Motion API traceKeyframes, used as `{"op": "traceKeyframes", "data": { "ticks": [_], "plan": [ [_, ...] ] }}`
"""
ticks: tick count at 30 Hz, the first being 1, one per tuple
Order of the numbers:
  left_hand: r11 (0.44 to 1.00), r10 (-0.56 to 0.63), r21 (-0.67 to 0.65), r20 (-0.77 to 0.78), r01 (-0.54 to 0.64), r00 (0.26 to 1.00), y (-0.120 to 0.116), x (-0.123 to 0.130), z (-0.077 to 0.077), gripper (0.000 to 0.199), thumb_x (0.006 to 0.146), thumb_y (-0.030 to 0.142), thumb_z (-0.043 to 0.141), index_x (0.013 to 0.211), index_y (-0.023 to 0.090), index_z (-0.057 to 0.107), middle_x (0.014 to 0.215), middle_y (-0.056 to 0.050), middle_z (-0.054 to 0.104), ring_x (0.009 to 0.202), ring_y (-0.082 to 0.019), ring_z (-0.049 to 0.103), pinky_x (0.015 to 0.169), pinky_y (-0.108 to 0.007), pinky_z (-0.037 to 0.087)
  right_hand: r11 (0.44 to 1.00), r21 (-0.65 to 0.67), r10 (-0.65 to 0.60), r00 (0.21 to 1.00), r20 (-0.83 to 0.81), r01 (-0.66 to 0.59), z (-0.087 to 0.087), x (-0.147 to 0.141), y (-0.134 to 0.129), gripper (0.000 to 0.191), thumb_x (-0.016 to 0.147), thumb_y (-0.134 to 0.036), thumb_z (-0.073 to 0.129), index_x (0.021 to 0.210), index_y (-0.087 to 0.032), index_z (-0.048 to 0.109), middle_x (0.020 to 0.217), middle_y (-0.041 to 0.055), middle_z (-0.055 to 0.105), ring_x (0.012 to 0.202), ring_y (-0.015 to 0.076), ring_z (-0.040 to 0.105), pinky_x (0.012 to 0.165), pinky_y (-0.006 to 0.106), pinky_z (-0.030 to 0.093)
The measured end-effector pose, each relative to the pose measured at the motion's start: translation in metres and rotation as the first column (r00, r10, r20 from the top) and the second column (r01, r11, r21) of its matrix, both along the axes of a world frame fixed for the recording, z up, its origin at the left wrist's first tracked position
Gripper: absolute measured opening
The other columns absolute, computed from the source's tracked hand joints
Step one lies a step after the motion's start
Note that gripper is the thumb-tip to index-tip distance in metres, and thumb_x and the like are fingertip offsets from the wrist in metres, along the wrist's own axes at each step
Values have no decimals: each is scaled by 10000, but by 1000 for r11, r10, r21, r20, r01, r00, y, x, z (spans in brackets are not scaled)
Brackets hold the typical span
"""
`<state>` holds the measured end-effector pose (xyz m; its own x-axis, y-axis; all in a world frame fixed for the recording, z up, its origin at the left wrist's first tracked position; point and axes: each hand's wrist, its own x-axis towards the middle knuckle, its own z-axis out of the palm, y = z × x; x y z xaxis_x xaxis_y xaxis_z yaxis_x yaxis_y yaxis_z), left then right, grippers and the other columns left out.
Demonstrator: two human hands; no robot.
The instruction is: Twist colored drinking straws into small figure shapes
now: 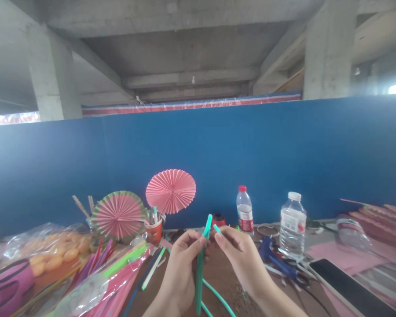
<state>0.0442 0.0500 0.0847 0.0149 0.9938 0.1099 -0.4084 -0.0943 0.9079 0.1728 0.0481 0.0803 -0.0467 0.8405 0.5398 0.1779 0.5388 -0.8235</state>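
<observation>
Near the bottom middle of the head view, my left hand (pixel 184 268) is closed round a bundle of teal strips (pixel 199 277) that hangs down below the fingers, its tip pointing up. Just to the right, my right hand (pixel 239 257) pinches a short teal piece (pixel 217 228) between thumb and fingers. A small gap separates this piece from the bundle's tip. Beneath the hands, a teal strand (pixel 219 296) curves over the brown table (pixel 231 304).
Pink paper fans (pixel 170 191) and a red cup (pixel 154 232) stand at back left. Plastic-wrapped strips (pixel 99 281) lie left. Two bottles (pixel 244 211) (pixel 293 226), a blue glue gun (pixel 275 259) and a phone (pixel 353 286) are on the right. A blue partition (pixel 251 149) rises behind.
</observation>
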Motion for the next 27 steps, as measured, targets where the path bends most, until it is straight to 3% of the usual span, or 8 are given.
{"op": "traceKeyframes", "data": {
  "ticks": [3,5,9,11,15,17,20,27],
  "plan": [
    [999,-33,22,-36,34,999,2,-3,-3,175,595,279,693,612,171,556,565,21,576,498,-93,515,498,-193,412,1000,-18,15,999,-38,-16,0,0,0,206,772,-320,524,865,-159,613,738,18,634,705,167,573,647,243,440],
    [994,-15,102,-171,33,985,3,-5,-5,135,612,260,678,621,177,572,569,17,575,514,-106,509,512,-201,406,999,-19,35,998,-51,-36,2,0,0,189,772,-315,522,817,-155,610,719,13,624,697,162,565,643,238,433],
    [918,256,394,-502,-45,826,1,-6,-7,15,652,188,620,654,196,607,627,-1,590,603,-152,528,566,-221,399,1000,-1,-12,998,-60,12,5,2,2,185,768,-295,517,700,-155,617,699,7,612,691,150,539,623,223,406],
    [863,360,503,-543,-50,758,-2,-7,-7,71,673,154,578,675,214,616,688,-6,605,660,-166,538,613,-227,398,999,-20,-27,998,-64,26,4,2,3,175,757,-289,531,683,-155,617,656,-5,592,645,134,519,586,212,388],
    [790,451,613,-555,-23,699,-7,-9,-2,116,672,151,583,730,234,641,759,-21,625,746,-194,542,683,-234,384,997,-79,2,996,-85,-9,2,1,4,191,769,-303,524,677,-152,597,589,-22,548,559,105,472,515,194,348],
    [800,442,600,-581,-7,683,-9,-9,1,142,694,193,582,810,239,649,806,-31,637,773,-206,551,694,-240,390,996,-80,15,996,-93,-23,3,1,3,205,776,-322,521,681,-153,588,594,-22,544,550,101,464,499,191,334],
    [863,355,504,-651,32,671,-8,-10,5,180,741,245,541,884,240,650,809,-32,649,738,-200,572,652,-237,404,997,-68,18,996,-84,-24,3,1,2,208,772,-335,528,688,-154,587,589,-23,537,549,105,465,501,195,334],
    [899,305,436,-677,31,670,-10,-10,9,90,706,221,566,698,200,652,592,4,596,582,-154,529,539,-210,366,995,-24,-96,995,-24,95,2,-2,0,164,747,-273,532,641,-161,586,590,-17,556,598,133,502,555,213,369]
  ]
}}
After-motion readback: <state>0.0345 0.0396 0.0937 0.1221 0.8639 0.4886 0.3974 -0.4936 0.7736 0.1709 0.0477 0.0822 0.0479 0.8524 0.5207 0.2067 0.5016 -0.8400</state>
